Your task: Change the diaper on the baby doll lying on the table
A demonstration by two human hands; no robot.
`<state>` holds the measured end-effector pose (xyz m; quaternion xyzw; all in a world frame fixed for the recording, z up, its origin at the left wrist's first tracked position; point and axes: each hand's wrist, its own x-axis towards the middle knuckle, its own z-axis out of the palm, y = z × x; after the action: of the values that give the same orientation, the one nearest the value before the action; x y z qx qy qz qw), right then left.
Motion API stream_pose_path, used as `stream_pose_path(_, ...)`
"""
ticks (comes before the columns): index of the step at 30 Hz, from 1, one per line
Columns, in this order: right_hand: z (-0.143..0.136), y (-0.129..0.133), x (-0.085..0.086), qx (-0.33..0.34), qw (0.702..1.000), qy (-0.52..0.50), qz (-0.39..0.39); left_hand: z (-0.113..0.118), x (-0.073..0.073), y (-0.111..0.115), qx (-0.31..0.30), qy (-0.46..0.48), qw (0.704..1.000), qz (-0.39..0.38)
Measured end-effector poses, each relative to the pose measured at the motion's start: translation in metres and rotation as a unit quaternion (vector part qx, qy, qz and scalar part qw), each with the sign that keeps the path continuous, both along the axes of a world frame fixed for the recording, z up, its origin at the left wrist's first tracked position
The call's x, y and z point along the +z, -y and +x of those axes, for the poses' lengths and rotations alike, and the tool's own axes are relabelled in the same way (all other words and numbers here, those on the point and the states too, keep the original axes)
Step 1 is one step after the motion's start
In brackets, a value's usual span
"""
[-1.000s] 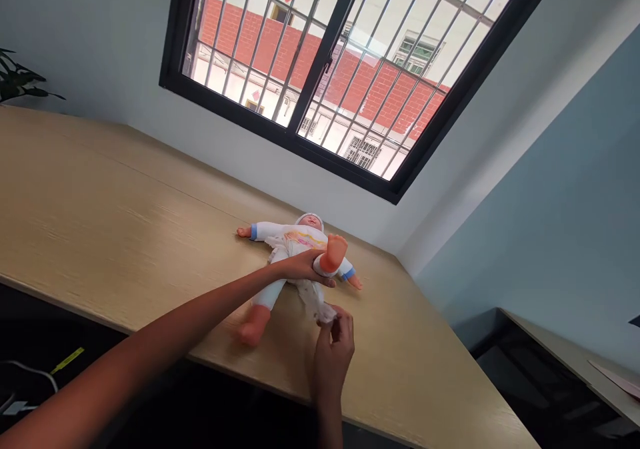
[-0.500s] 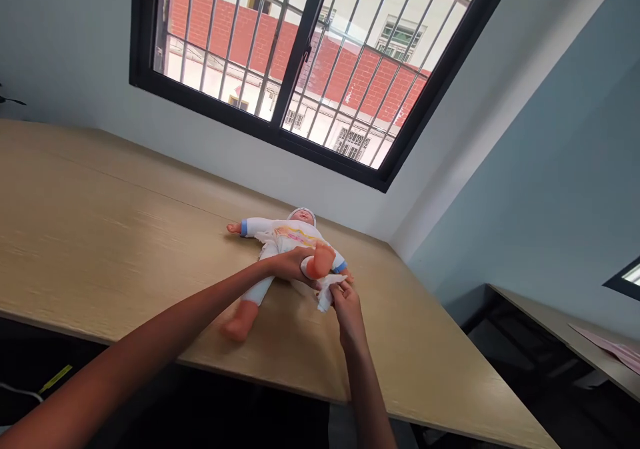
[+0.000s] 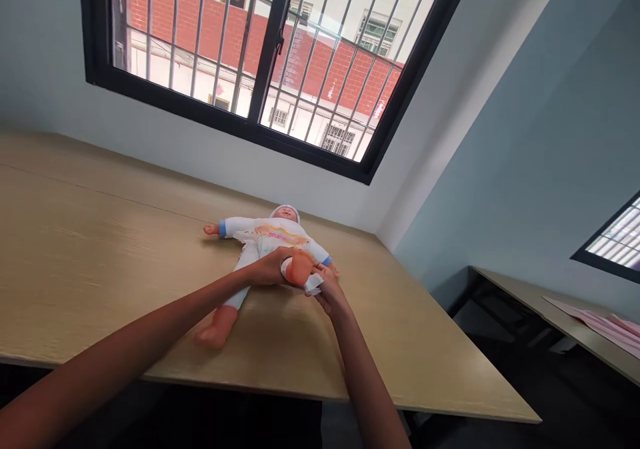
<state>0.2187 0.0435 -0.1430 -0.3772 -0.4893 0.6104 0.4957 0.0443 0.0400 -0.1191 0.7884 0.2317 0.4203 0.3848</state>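
Note:
A baby doll (image 3: 279, 233) in a white suit with blue cuffs and a white cap lies on its back on the wooden table (image 3: 130, 249). Its head points toward the wall. My left hand (image 3: 270, 267) is closed around the doll's raised leg, close to the bare foot (image 3: 300, 267). Against the other side of that foot is my right hand (image 3: 327, 287), its fingers closed on a white wipe (image 3: 313, 284) that touches the foot. The doll's other leg (image 3: 220, 325) rests stretched out on the table.
Behind the table is a wall with a barred, dark-framed window (image 3: 250, 125). To the right, past a gap, stands a second table (image 3: 505, 289) with pink striped cloth (image 3: 600, 322) on it. The first table's front edge lies beneath my forearms.
My right hand has brought the wipe up against the doll's raised foot. Before, the wipe hung just beside and below it. The whole view has shifted, so the scene sits further left.

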Motion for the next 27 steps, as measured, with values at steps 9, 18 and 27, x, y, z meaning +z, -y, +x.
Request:
stream_pose_path(9, 0.002, 0.020, 0.022, 0.078, 0.992, -0.101, 0.010, -0.008, 0.003, 0.002, 0.036, 0.020, 0.999, -0.016)
stream_pose_path(18, 0.004, 0.010, 0.015, -0.041, 0.992, -0.102, 0.062, -0.008, 0.011, 0.003, 0.092, 0.040, 0.994, -0.032)
stream_pose_path(27, 0.003, 0.010, 0.012, -0.033, 0.993, -0.083, 0.074, -0.010, 0.011, 0.005, 0.082, 0.037, 0.995, -0.035)
